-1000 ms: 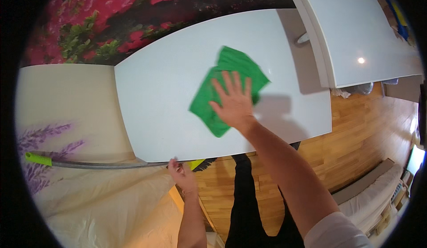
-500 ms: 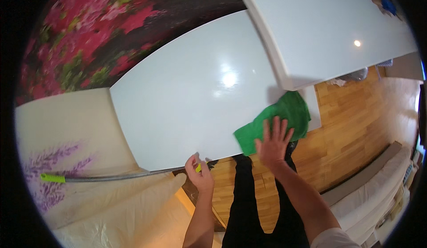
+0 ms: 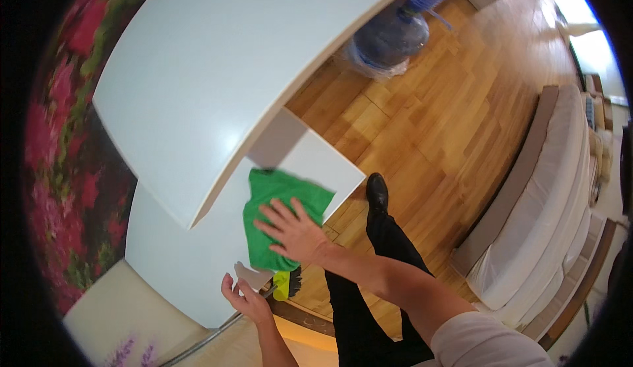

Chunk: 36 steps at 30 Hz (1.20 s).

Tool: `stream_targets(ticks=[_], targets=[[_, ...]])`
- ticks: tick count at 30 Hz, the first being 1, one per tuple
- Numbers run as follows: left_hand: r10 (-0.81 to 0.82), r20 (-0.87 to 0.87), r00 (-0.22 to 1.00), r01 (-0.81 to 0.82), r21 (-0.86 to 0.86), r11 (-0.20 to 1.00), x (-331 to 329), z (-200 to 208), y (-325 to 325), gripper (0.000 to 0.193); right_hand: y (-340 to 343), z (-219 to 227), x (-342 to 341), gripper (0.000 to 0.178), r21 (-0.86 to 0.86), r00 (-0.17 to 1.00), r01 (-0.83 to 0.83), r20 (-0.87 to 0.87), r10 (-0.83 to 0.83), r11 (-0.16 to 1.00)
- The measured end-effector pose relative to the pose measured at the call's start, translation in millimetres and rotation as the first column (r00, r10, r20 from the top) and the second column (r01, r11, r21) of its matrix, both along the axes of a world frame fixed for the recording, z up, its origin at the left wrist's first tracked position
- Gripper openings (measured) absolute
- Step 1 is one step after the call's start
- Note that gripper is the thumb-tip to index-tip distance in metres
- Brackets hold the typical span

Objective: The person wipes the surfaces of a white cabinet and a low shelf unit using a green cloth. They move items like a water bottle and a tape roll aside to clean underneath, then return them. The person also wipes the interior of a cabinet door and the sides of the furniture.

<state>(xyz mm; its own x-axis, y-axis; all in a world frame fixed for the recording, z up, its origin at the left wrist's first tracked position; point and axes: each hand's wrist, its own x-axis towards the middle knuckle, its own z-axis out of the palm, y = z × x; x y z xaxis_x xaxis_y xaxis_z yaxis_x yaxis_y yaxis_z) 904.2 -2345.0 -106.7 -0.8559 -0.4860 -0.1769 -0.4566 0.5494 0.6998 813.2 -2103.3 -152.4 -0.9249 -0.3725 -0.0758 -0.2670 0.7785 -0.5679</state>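
Where the lower white tabletop (image 3: 198, 261) narrows to its corner, a green cloth (image 3: 280, 205) lies spread flat, slightly rumpled, its far edge tucked close under the overhang of the upper white surface (image 3: 217, 70).

Right hand (image 3: 293, 228): laid palm-down on the near part of the cloth, fingers (image 3: 270, 217) spread and extended, pressing rather than gripping; nothing enclosed in it. Forearm bare, entering from the lower right, with a pale sleeve (image 3: 488, 340) at the frame edge.

Left hand (image 3: 244, 298): at the near edge of the lower tabletop, fingers loosely curled, thumb up; whether it grips the edge or merely rests against it cannot be told.

Just beside the left hand, below the table edge: a yellow-green brush head (image 3: 285, 284) with dark bristles, and a grey metal pole (image 3: 204, 337) running off toward the lower left.

Below: dark trousers (image 3: 376, 288) and one black shoe (image 3: 377, 192) on a wooden plank floor (image 3: 435, 116).

Further out: a blue water bottle (image 3: 392, 34) in clear wrap on the floor; a long cream sofa (image 3: 554, 215) along the right; a floral wall panel (image 3: 66, 136) in red and pink on the left.
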Motion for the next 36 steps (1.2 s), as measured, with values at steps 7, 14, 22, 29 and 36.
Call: stream_targets(ticks=[7, 14, 22, 29, 36], targets=[[-0.602, -0.065, 0.796, 0.584, -0.182, 0.791, -104.8, -14.0, 125.5, 0.043, 110.3, 8.9, -20.5, 0.077, 0.022, 0.850, 0.522, -0.098, -0.517, 0.853], [-0.815, -0.111, 0.569, 0.793, -0.190, 0.579, -208.3, -34.3, 247.1, 0.061, 152.6, -17.0, -4.6, 0.056, -0.283, 0.661, 0.748, 0.226, -0.716, 0.601], [-0.844, -0.012, 0.536, 0.793, -0.336, 0.509, -214.9, -63.0, 250.0, 0.069, 179.0, -63.9, 14.9, 0.050, -0.570, 0.576, 0.811, 0.738, -0.350, 0.132], [-0.854, 0.033, 0.519, 0.719, -0.556, 0.416, -214.7, -67.7, 258.8, 0.070, 183.2, -126.0, -62.2, 0.065, -0.479, 0.654, 0.645, 0.749, -0.105, 0.595], [-0.862, 0.038, 0.505, 0.738, -0.537, 0.409, -217.6, -61.8, 273.7, 0.071, 132.4, -298.0, -56.9, 0.071, -0.161, 0.326, 0.729, 0.936, -0.131, 0.666]])
